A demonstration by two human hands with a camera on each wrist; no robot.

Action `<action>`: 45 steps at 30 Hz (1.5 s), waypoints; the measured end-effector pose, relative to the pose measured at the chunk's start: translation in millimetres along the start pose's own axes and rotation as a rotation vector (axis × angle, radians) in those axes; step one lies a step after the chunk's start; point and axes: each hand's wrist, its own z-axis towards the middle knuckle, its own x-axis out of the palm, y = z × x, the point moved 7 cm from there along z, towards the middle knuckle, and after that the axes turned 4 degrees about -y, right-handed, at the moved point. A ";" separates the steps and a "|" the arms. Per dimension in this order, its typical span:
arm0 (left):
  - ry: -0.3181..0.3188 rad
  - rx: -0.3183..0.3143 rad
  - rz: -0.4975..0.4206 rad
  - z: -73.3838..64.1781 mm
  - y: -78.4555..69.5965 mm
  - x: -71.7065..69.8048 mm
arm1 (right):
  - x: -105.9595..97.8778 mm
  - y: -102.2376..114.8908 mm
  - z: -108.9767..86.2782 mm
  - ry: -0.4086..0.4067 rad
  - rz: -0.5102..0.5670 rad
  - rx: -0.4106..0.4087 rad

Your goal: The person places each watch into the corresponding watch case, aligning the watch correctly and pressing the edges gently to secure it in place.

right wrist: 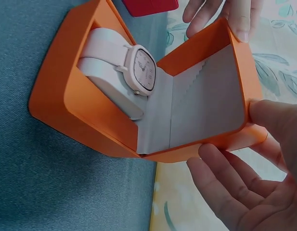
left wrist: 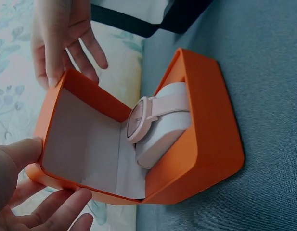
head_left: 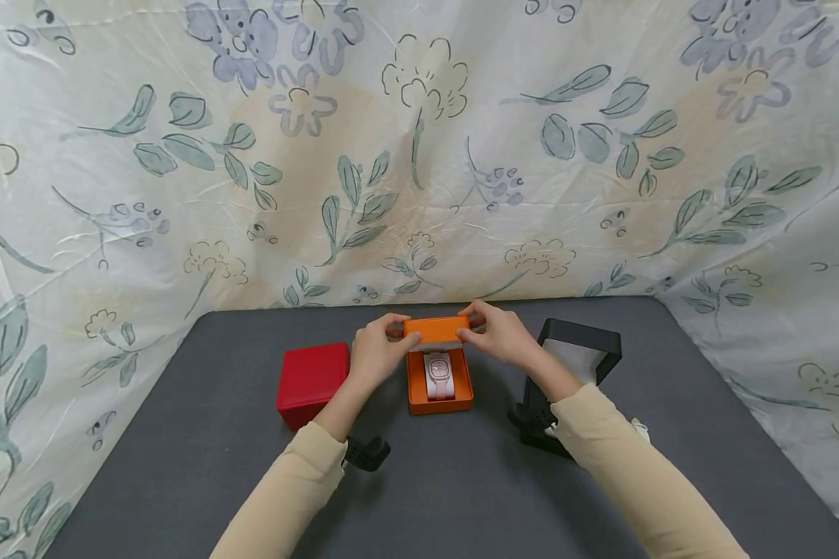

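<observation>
An orange watch box (head_left: 441,406) stands on the dark table with its hinged lid (head_left: 436,330) raised. Inside sits a wristwatch (head_left: 439,368) with a pale pink strap, wrapped round a white cushion (left wrist: 168,139). My left hand (head_left: 376,351) pinches the lid's left edge, thumb on the rim and fingers on the outer side. At the opposite edge, my right hand (head_left: 501,335) holds the lid the same way, its thumb (right wrist: 264,113) on the rim. White lining (right wrist: 206,103) shows inside the lid in both wrist views.
To the left is a closed red box (head_left: 312,380). An opened black box (head_left: 611,349) stands on the right, partly hidden behind my right forearm. A floral cloth (head_left: 419,194) hangs behind the table's (head_left: 447,481) far edge.
</observation>
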 end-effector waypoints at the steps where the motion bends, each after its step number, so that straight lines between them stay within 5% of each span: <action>1: 0.000 0.001 0.004 -1.2 0.2 0.1 | 0.5 0.6 -1.4 -0.004 -0.002 -0.009; 45: -0.085 0.172 0.094 -57.8 17.2 20.6 | 37.9 -13.8 -59.9 -0.151 0.051 -0.113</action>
